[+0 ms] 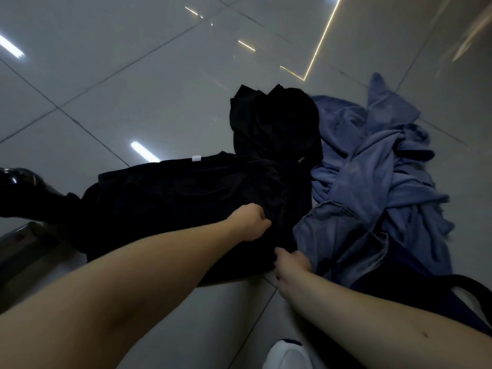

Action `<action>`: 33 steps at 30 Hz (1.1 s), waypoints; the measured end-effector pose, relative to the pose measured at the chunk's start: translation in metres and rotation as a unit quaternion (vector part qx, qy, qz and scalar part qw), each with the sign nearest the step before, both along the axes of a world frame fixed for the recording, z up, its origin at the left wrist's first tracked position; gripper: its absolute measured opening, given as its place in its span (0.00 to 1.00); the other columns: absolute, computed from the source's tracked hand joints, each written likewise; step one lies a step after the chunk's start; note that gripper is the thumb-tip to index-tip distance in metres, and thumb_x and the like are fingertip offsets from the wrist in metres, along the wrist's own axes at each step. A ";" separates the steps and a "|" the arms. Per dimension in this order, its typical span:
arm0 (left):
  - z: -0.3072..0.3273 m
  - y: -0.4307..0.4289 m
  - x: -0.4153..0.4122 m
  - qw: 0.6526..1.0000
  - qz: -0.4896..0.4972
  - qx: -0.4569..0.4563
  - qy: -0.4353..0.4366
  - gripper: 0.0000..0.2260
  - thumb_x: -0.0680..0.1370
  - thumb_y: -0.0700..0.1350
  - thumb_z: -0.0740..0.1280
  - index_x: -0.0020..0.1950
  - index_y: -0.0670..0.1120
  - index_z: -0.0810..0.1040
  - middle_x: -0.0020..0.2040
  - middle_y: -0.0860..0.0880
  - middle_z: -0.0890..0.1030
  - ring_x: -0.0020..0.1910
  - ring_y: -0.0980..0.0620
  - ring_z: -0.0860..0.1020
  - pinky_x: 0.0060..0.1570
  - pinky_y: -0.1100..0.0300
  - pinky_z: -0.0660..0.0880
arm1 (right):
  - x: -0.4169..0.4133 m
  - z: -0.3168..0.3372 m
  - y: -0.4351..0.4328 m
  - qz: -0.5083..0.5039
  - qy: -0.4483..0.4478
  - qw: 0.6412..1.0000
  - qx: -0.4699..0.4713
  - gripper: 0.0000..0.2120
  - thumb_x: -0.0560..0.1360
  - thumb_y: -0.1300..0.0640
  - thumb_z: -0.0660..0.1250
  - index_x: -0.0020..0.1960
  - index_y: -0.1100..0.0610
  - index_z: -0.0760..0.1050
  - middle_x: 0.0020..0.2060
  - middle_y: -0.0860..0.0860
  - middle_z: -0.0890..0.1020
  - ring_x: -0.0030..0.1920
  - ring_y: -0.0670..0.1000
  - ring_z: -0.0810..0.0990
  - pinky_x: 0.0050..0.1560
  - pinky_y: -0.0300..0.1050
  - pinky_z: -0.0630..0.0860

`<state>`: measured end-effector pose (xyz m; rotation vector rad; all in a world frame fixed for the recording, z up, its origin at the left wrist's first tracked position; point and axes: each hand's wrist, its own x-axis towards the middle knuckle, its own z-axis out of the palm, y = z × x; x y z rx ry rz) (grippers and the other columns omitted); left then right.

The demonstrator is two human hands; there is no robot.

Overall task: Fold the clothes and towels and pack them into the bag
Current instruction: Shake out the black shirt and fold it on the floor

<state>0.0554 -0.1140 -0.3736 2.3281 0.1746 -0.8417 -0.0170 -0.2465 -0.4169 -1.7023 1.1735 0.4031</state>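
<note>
A black garment point(173, 190) with a small white label lies spread on the tiled floor. My left hand point(250, 222) grips a fold of its cloth near its right side. My right hand point(288, 265) pinches the black garment's lower edge, close to a denim piece point(338, 241). A second black garment point(274, 123) lies crumpled behind. To the right sits a heap of blue clothes or towels point(378, 166). A dark bag point(415, 286) with a strap lies at the lower right, partly under the denim.
Glossy grey floor tiles point(133, 83) stretch behind and to the left. A shiny black shoe point(18, 179) is at the left edge, with a grey object point(24, 243) below it. A white shoe tip point(287, 355) shows at the bottom.
</note>
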 end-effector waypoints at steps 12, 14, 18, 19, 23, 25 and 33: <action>0.013 0.017 -0.026 0.964 0.227 -0.120 0.075 0.10 0.75 0.46 0.71 0.49 0.39 0.81 0.40 0.44 0.81 0.38 0.46 0.80 0.40 0.54 0.80 | 0.019 0.039 0.010 0.242 -0.093 0.962 0.085 0.04 0.72 0.57 0.67 0.43 0.52 0.82 0.38 0.54 0.84 0.43 0.57 0.83 0.47 0.55 0.81; 0.014 0.021 -0.030 0.966 0.220 -0.123 0.064 0.09 0.76 0.45 0.70 0.49 0.39 0.81 0.38 0.45 0.80 0.36 0.47 0.79 0.37 0.57 0.76 | 0.042 0.029 0.006 0.147 -0.061 0.982 0.099 0.09 0.71 0.53 0.69 0.50 0.54 0.79 0.39 0.54 0.82 0.42 0.57 0.82 0.47 0.55 0.82; 0.017 0.024 -0.037 0.979 0.146 -0.144 0.022 0.04 0.75 0.43 0.71 0.45 0.43 0.80 0.38 0.49 0.81 0.38 0.51 0.80 0.38 0.58 0.76 | 0.104 0.010 0.004 0.013 -0.011 0.977 0.210 0.29 0.63 0.42 0.79 0.58 0.55 0.77 0.50 0.56 0.85 0.46 0.60 0.86 0.47 0.60 0.83; 0.018 0.026 -0.039 0.980 0.129 -0.153 0.016 0.02 0.75 0.42 0.71 0.46 0.45 0.80 0.39 0.50 0.81 0.39 0.52 0.80 0.37 0.59 0.76 | 0.119 -0.003 0.004 0.020 -0.012 0.975 0.223 0.34 0.59 0.41 0.83 0.59 0.56 0.78 0.50 0.57 0.85 0.45 0.61 0.86 0.45 0.61 0.83; 0.021 0.026 -0.044 0.977 0.122 -0.172 0.004 0.05 0.75 0.42 0.69 0.42 0.48 0.75 0.37 0.51 0.78 0.35 0.53 0.77 0.34 0.61 0.73 | 0.151 -0.004 0.021 0.102 0.014 0.980 0.169 0.31 0.62 0.59 0.83 0.61 0.65 0.76 0.51 0.62 0.84 0.44 0.63 0.85 0.40 0.61 0.83; 0.023 0.020 -0.045 0.976 0.139 -0.168 -0.012 0.06 0.76 0.44 0.68 0.40 0.47 0.74 0.37 0.49 0.77 0.36 0.50 0.77 0.36 0.59 0.73 | 0.156 0.012 0.026 0.132 0.005 0.987 0.096 0.28 0.65 0.65 0.75 0.64 0.65 0.74 0.54 0.63 0.81 0.47 0.64 0.83 0.44 0.63 0.83; 0.053 -0.031 -0.040 0.961 0.162 -0.224 -0.028 0.06 0.78 0.49 0.63 0.44 0.48 0.72 0.44 0.48 0.78 0.42 0.48 0.77 0.41 0.56 0.74 | 0.156 0.079 -0.009 0.239 -0.114 0.964 -0.003 0.12 0.74 0.61 0.67 0.58 0.61 0.76 0.53 0.60 0.81 0.53 0.63 0.80 0.57 0.62 0.79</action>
